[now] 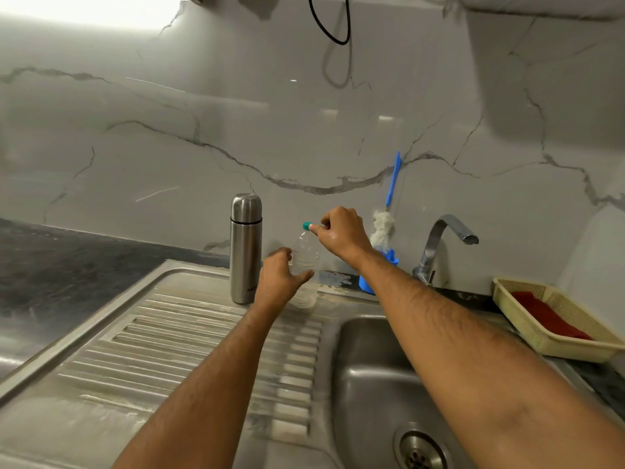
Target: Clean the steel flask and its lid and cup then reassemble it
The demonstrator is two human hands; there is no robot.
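Setting: a marble-veined wall (304,130) rose behind a steel draining board (142,350) and sink (372,384), whose drain was cut off by the bottom edge.
Steel flask: the flask (246,248) stood upright and assembled at the back of the board, its lower right side hidden behind the left wrist.
Left hand: the left hand (280,279) curled around a clear plastic bottle (306,265); its fingers were mostly out of sight.
Right hand: the right hand (341,231) pinched the bottle's teal cap (307,226).
Brush: a blue-handled bottle brush (384,228) leaned on the wall, its base hidden by the right forearm.
Right edge: a cream basket (541,343) held something red, hard to identify.
Tap: the tap (446,238) stood behind the sink.
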